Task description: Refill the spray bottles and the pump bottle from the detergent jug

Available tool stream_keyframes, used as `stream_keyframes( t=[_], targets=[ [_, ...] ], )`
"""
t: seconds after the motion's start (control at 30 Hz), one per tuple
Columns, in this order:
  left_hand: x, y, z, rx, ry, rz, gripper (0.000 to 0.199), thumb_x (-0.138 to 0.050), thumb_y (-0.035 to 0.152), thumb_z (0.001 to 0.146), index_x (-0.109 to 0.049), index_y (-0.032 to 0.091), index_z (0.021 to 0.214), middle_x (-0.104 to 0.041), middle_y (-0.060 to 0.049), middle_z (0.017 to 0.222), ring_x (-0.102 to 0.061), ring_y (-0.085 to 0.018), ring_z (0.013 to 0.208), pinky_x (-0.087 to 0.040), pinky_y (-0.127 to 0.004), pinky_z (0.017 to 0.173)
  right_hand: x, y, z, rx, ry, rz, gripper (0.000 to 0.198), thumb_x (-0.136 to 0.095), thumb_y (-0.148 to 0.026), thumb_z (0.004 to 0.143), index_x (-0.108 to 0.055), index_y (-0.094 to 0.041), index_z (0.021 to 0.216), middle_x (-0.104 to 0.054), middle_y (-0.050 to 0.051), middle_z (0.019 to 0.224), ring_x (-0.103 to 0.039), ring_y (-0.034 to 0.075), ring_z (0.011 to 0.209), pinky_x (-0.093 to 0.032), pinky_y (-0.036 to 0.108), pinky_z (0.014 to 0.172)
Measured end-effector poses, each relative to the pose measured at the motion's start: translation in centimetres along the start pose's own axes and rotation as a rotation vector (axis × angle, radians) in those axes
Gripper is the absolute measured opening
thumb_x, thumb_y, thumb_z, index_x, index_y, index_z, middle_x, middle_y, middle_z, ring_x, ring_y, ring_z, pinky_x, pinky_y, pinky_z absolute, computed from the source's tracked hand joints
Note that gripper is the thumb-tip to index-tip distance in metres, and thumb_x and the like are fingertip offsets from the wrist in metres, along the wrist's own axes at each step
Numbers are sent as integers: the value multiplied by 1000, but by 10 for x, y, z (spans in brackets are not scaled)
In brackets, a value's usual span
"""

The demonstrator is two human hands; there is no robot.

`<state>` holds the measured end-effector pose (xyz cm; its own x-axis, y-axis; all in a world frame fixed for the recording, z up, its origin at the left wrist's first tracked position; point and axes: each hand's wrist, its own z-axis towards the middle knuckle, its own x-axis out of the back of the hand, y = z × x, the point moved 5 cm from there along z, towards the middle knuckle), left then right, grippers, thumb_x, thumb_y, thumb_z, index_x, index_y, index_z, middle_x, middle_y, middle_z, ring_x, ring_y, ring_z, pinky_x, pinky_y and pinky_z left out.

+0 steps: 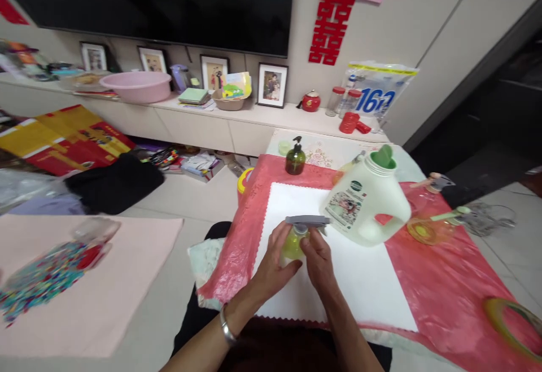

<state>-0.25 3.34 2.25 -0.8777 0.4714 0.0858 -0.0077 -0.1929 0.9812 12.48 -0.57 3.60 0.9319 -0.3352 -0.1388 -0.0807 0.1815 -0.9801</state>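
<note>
A small spray bottle [292,246] with yellowish liquid and a grey trigger head [301,221] stands upright between my hands, over a white sheet with a zigzag edge [288,298]. My left hand [275,262] wraps its left side; my right hand [318,260] grips it from the right, just below the grey head. Right of my hands is a large pale green detergent jug [368,202] with its mouth uncapped and something green in the opening. Beyond the sheet a dark green pump bottle [295,160] stands upright.
At the right, clear bottles with a pink trigger [434,183] and a green pump [457,214] sit on the red plastic cover [444,281], near a tape roll [514,324]. Behind is a shelf with a pink basin [138,87]. Colourful beads [46,276] lie on a pink cloth at left.
</note>
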Motion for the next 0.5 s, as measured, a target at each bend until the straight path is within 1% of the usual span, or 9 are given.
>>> stream_keyframes(
  t=[0.03,0.07,0.13,0.17,0.23,0.3,0.4,0.47,0.5],
  targets=[
    [-1,-6,-2,-18,6,77,85,-82,34,73,-41,26,147,-37,-16,158,-32,-37,150,-29,-59,122,-4,-3,-2,-1,1,-4,41,-64,-51,94,-71,-21,121,-67,8,118,-64,24,105,-53,37,93],
    [-1,-10,-3,-34,21,132,88,-80,34,75,-34,25,149,-36,-18,157,-32,-39,150,-30,-63,121,-8,-6,-4,0,-5,-10,42,-63,-52,94,-72,-20,119,-67,9,117,-64,24,104,-54,37,92],
    [1,-10,-1,-93,67,203,85,-75,34,79,-29,26,150,-40,-19,151,-39,-40,145,-36,-64,116,-12,-18,-7,5,-17,-32,47,-65,-53,92,-70,-19,124,-65,9,120,-62,25,109,-53,39,96],
    [1,-6,0,-133,57,226,81,-73,32,82,-29,27,150,-42,-18,148,-43,-39,141,-40,-63,113,-12,-26,-8,5,-27,-43,50,-67,-51,91,-67,-19,130,-63,9,124,-61,25,112,-52,39,100],
    [1,11,4,-202,-24,252,78,-69,27,83,-30,31,150,-46,-16,144,-51,-37,134,-48,-58,108,-6,-44,-12,-4,-66,-69,59,-72,-47,87,-61,-22,139,-60,8,129,-58,25,118,-49,40,105],
    [1,31,5,-224,-132,270,85,-70,21,79,-30,34,153,-47,-16,144,-55,-38,131,-53,-55,102,2,-65,-18,-18,-133,-104,66,-79,-40,81,-59,-26,142,-59,7,131,-55,26,123,-46,42,110],
    [-4,58,3,-171,-308,233,106,-75,18,72,-16,37,159,-49,-16,147,-61,-38,123,-60,-51,93,14,-91,-29,-20,-253,-152,80,-83,-31,76,-52,-31,149,-58,5,136,-54,27,127,-43,45,114],
    [-14,69,-1,-113,-433,149,114,-78,21,74,-5,38,160,-54,-16,144,-66,-36,118,-62,-48,88,23,-101,-40,-14,-272,-161,86,-85,-30,75,-48,-32,152,-56,5,138,-55,28,125,-45,45,112],
    [-20,71,-3,-91,-480,110,116,-79,24,76,-1,39,160,-55,-16,145,-65,-35,119,-62,-48,89,29,-102,-45,-15,-251,-159,87,-85,-31,74,-47,-32,153,-56,5,139,-56,28,125,-48,44,110]
  ],
)
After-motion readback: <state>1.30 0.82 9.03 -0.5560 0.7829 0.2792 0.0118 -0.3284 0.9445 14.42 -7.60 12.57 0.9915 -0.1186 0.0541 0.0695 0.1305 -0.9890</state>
